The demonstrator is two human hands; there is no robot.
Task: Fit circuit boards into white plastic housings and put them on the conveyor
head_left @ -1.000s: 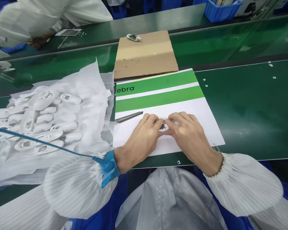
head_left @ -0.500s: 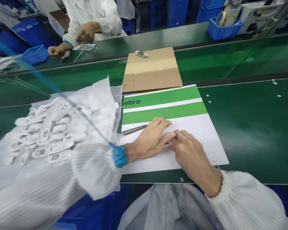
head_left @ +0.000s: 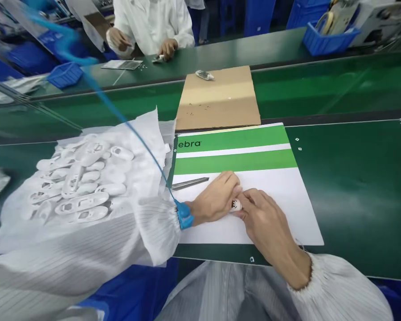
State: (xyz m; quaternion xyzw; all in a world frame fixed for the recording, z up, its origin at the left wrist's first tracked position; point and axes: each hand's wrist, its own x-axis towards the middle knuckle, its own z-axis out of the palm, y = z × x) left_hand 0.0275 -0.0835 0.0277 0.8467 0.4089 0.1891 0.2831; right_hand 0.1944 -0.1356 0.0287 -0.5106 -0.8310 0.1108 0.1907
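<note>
My left hand (head_left: 215, 199) and my right hand (head_left: 263, 218) meet over a small white plastic part (head_left: 235, 205) with a dark insert, their fingertips pinching it from both sides. The fingers hide most of it. Beneath them lies a white and green printed sheet (head_left: 270, 191) marked "ebra". A flat metal tool (head_left: 190, 183), perhaps tweezers, rests on the sheet just left of my left hand. A blue wrist strap (head_left: 183, 215) circles my left wrist, with its blue cord rising across the view.
A clear bag of white plastic shells (head_left: 87, 178) lies left of the sheet. Behind is a cardboard sheet (head_left: 217, 100) holding a small white part (head_left: 204, 75). Across the green bench (head_left: 350, 178), a co-worker's hands (head_left: 167, 48) work. Blue baskets (head_left: 330, 40) stand beyond.
The view has tilted upward and shifted, showing more of the far bench. My hands have drawn closer around the small part. The co-worker's hands now work lower at their bench.
</note>
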